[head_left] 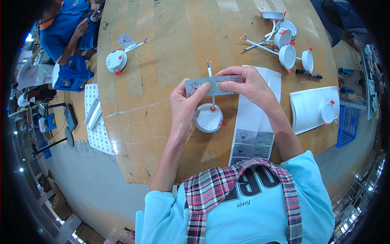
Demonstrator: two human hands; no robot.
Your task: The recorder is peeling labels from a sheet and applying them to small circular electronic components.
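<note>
Counter [162, 53]: bright, shiny near the top
Lamps [21, 169]: small white glows, far left
Middle: clear
Edges: bent, fading to black

The silver label [214, 83] and label strip [252, 118] bear crossed-out symbols [242, 136], apparently bins; black lettering [255, 184] marks the shirt [252, 217].

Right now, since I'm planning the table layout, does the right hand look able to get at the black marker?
Probably yes, if the right hand releases the gray label: nothing covers the black marker, and its near side looks open.
</note>
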